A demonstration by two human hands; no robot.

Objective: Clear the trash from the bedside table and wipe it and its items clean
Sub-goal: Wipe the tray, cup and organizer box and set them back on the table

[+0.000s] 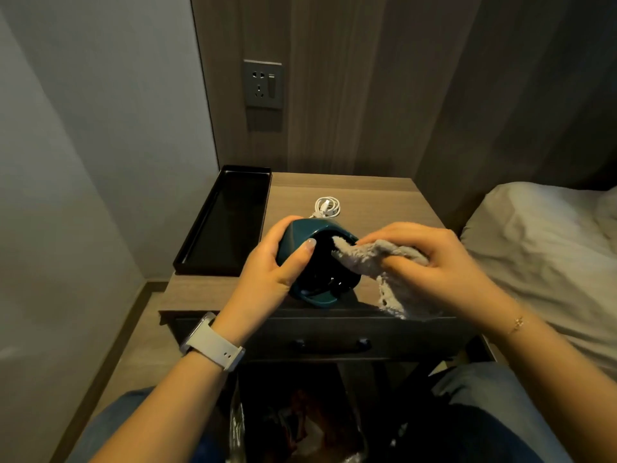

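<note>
With trash bagged below, our left hand (267,262) grips the teal cup (317,259) while our right hand (434,262) pinches the cloth (370,259) into it; the table (384,208), black tray (227,215) left of our grip and cable (327,207) beyond look unwiped.

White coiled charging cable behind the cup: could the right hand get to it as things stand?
Probably yes, once freed. The white coiled charging cable lies uncovered on the wooden bedside table, with bare tabletop beside it. But the right hand grips the grey cloth, pressed into the teal ceramic cup.
</note>
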